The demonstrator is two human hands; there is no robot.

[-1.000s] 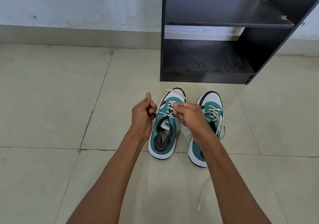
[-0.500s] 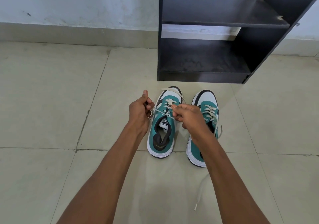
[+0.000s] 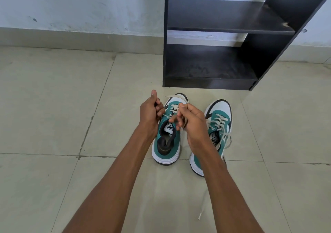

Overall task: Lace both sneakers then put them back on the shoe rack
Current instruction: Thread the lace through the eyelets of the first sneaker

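- Teal-and-white sneakers stand side by side on the tile floor [image 3: 53,125], toes toward the black rack [image 3: 211,67] just beyond them.
- Left hand [image 3: 150,114] is clenched beside the left sneaker [image 3: 167,136], thumb up, pinching one end of its lace [image 3: 165,115].
- Right hand [image 3: 191,123] hovers over the same shoe's tongue, fingertips pinched on the other end.
- Between the two hands the lace runs crosswise over the eyelets, square to the shoe's heel-to-toe axis; both hands are about equally near, one on each flank.
- Judging from this, the next move pulls or crosses the ends above the tongue.
- Right sneaker [image 3: 215,134] looks laced but untied: one loose end [image 3: 202,209] trails back across the floor near the right forearm.
- Both rack shelves hold no shoes; the return is not yet begun.
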